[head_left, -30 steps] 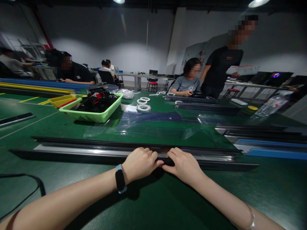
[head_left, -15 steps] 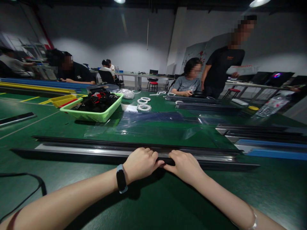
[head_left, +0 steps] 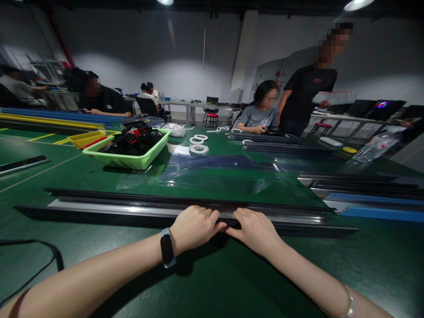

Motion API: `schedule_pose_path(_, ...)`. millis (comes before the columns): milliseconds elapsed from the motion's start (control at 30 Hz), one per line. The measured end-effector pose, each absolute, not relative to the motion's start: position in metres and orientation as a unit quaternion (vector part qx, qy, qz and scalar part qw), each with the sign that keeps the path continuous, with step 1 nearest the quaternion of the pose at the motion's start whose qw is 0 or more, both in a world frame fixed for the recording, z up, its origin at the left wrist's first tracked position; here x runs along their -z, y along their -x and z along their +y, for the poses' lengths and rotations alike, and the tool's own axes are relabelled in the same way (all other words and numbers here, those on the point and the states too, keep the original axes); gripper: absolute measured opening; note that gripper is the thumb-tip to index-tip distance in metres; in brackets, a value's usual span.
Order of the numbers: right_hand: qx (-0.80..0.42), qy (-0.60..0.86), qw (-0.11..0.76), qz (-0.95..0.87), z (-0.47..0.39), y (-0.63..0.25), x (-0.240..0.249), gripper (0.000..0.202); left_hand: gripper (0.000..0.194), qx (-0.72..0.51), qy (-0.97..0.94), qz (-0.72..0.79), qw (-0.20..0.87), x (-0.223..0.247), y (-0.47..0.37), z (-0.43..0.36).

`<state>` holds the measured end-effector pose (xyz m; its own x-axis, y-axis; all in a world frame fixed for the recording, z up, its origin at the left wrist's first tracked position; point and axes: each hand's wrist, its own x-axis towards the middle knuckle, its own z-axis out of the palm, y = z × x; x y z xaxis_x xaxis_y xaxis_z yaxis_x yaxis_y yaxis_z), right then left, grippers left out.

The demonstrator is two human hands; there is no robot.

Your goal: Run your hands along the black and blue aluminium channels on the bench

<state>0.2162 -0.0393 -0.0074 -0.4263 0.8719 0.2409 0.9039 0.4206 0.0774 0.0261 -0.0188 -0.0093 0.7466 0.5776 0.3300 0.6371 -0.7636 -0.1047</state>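
A long black profile strip [head_left: 106, 217] with a shiny silver inner face lies across the green table in front of me. My left hand [head_left: 197, 225], with a grey-banded wrist tracker [head_left: 168, 249] behind it, is closed over the strip's near edge around its middle. Just to the right, my right hand [head_left: 253, 227] grips the same edge, its fingers curled over the top. The two thumbs almost meet on the near side. My fingertips are hidden inside the channel of the strip.
Beyond the strip lies clear plastic film [head_left: 212, 170]. A green basket [head_left: 145, 161] of dark parts stands at left, white rings [head_left: 198, 149] beside it. More black and blue profiles [head_left: 380, 211] are at right, near a plastic bottle [head_left: 376, 145]. Several people sit or stand beyond.
Almost nothing differs. Both hands keep their hold on the black profile strip, which lies in practically the same place.
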Motion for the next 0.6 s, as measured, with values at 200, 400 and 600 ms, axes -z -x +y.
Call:
schedule_pose_path(200,0.097,0.532,0.079,-0.837,-0.0390,-0.2157,0.0068,0.033,0.031,0.136,0.928,-0.327,0.118,0.0104,-0.0265,-0.0186)
schedule_pose_path(400,0.105,0.532,0.086,-0.836,-0.0392,-0.2160,0.0085,0.036,0.032,0.131,0.931,-0.319,0.119,0.0093,-0.0263,-0.0193)
schedule_pose_path(600,0.112,0.532,0.095,-0.834,-0.0403,-0.2152,0.0089,0.033,0.032,0.127,0.930,-0.325,0.117,0.0093,-0.0271,-0.0201)
